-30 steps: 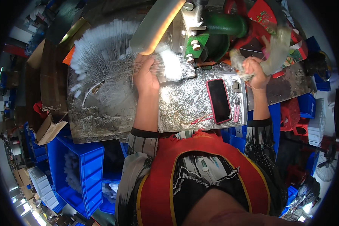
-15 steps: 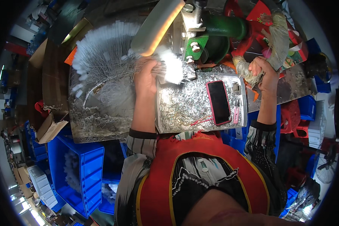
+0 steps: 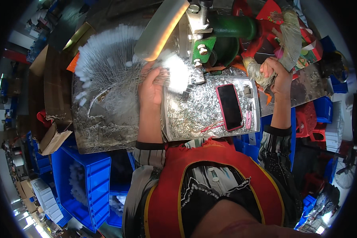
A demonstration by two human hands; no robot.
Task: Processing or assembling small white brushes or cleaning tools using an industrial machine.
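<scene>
My left hand holds a bundle of thin wire brushes with white fluffy tips, the tips pressed against the green metal machine. My right hand is closed around a rag-wrapped lever handle at the machine's right. Between my hands lies a shallow tray full of short metal wire clippings, with a dark phone in a pink case lying on it. A large fan of white-tipped wire brushes is spread over the metal bench on the left.
Blue plastic crates stand under the bench at lower left, more blue and red crates at right. A cardboard box sits by the bench's left corner. A curved metal guard arches over the machine. Small pink snips lie beside the phone.
My right hand dropped from the upper part of the rag-wrapped handle and pulled it down and toward me. My left hand stayed at the machine, pushing the brush tips a little further right.
</scene>
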